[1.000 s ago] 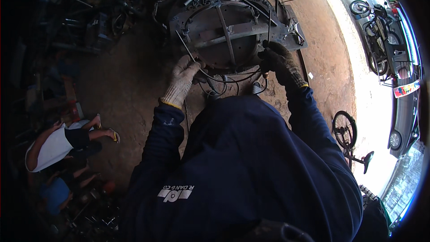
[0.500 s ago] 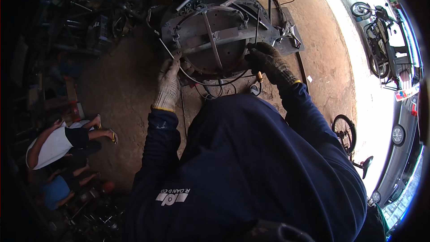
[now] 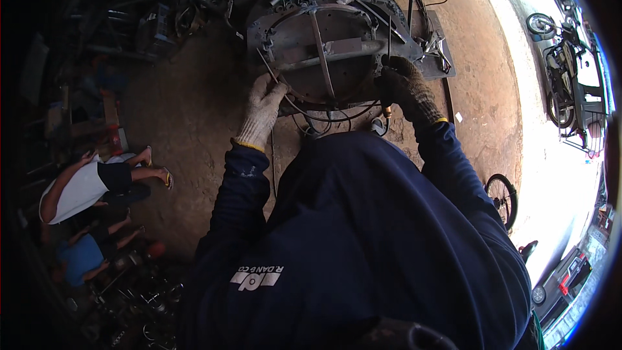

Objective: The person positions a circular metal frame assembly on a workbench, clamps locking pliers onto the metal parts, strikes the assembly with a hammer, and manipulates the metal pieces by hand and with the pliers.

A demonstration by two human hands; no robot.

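Both my hands wear knitted work gloves. At the near left edge of a round metal frame, my left hand pinches a thin metal rod, its free end slanting up and left. Below the fingers, a dark curved line runs rightward; I cannot tell whether it is the same rod. At the frame's right side, my right hand is closed round a dark grip, apparently a welding electrode holder, mostly hidden by the glove. A thin straight rod rises above it, and a brass-coloured end shows below.
The frame, crossed by flat bars, lies on a dark metal worktable with loose tubes and scraps. Two people are at the lower left beside metal clutter. Motorcycles, a bicycle wheel and a car are at the right.
The whole view has shifted, with the worktable now further right and higher. My left hand and its rod have moved slightly right against the frame. My right hand keeps its grip.
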